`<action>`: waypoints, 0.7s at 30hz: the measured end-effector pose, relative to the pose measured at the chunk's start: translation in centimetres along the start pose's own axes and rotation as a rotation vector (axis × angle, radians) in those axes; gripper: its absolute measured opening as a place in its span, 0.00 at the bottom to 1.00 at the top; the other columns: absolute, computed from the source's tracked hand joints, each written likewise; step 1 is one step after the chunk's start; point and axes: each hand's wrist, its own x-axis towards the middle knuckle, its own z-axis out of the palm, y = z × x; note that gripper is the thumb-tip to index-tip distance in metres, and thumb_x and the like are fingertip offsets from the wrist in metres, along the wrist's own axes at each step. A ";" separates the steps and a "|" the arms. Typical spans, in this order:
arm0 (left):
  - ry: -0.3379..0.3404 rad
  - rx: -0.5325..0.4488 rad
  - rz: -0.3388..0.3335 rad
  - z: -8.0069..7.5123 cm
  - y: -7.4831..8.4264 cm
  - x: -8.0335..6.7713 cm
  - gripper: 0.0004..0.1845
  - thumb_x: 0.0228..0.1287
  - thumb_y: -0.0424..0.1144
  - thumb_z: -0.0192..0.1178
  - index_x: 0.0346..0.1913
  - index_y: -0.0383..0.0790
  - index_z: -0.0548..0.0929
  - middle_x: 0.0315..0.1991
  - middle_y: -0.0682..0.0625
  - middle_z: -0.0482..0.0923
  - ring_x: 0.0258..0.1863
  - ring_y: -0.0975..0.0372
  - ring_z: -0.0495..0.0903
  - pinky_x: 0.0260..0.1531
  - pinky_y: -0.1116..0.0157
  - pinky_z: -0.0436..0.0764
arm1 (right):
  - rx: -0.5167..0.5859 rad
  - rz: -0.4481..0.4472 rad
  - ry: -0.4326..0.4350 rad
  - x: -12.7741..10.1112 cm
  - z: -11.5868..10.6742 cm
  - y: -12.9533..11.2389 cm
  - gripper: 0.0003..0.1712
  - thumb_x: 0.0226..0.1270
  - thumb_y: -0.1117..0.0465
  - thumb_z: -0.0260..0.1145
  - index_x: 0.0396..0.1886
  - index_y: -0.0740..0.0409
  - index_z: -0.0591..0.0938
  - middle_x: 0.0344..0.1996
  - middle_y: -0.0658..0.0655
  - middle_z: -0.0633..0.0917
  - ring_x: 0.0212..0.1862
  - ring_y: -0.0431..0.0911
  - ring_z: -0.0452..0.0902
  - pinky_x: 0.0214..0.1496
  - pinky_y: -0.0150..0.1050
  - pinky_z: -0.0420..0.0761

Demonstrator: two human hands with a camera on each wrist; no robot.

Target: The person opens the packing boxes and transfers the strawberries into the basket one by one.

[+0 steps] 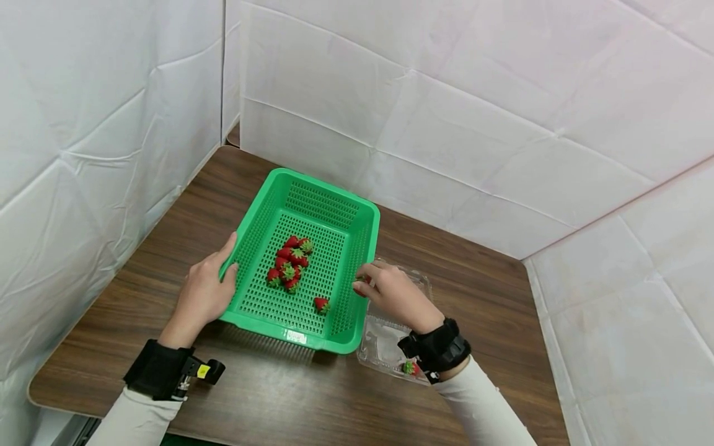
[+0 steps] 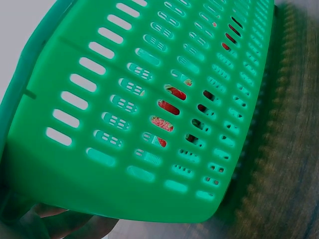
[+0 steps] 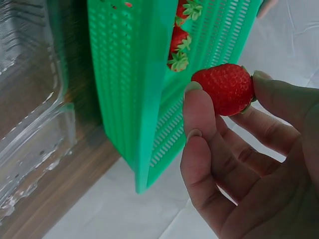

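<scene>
My right hand pinches a strawberry between thumb and fingers. In the head view this hand is at the basket's right rim, partly over the clear plastic container. The green basket has slotted walls, and my left hand grips its left rim. Curled fingers of that hand show at the rim's lower edge in the left wrist view. Inside the basket, several red strawberries lie in a cluster, and a single strawberry sits apart from them. Another strawberry lies in the clear container.
The brown wood-grain table carries the basket and the container side by side. White sheeting hangs along the table's back, with more sheeting on the left and right. Black wrist straps are on both forearms.
</scene>
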 end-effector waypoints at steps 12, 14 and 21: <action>-0.003 0.005 -0.014 0.0 0.0 0.0 0.32 0.75 0.36 0.46 0.77 0.51 0.49 0.66 0.28 0.66 0.61 0.32 0.68 0.51 0.33 0.69 | 0.036 -0.046 -0.048 3.1 0.2 -1.3 0.07 0.70 0.56 0.63 0.43 0.51 0.82 0.37 0.47 0.84 0.37 0.37 0.79 0.39 0.33 0.77; -0.002 0.003 -0.013 0.1 0.0 0.0 0.32 0.75 0.36 0.46 0.77 0.52 0.49 0.66 0.28 0.66 0.61 0.32 0.68 0.51 0.33 0.69 | 0.034 -0.056 -0.055 3.6 0.3 -1.4 0.08 0.68 0.56 0.64 0.43 0.51 0.83 0.37 0.48 0.84 0.39 0.38 0.80 0.41 0.33 0.78; 0.005 0.002 -0.007 0.1 -0.1 0.0 0.33 0.75 0.36 0.47 0.77 0.51 0.49 0.66 0.28 0.66 0.60 0.32 0.69 0.51 0.33 0.69 | 0.003 -0.100 -0.067 5.3 0.4 -2.3 0.11 0.65 0.61 0.67 0.46 0.55 0.83 0.42 0.53 0.85 0.42 0.42 0.81 0.45 0.35 0.79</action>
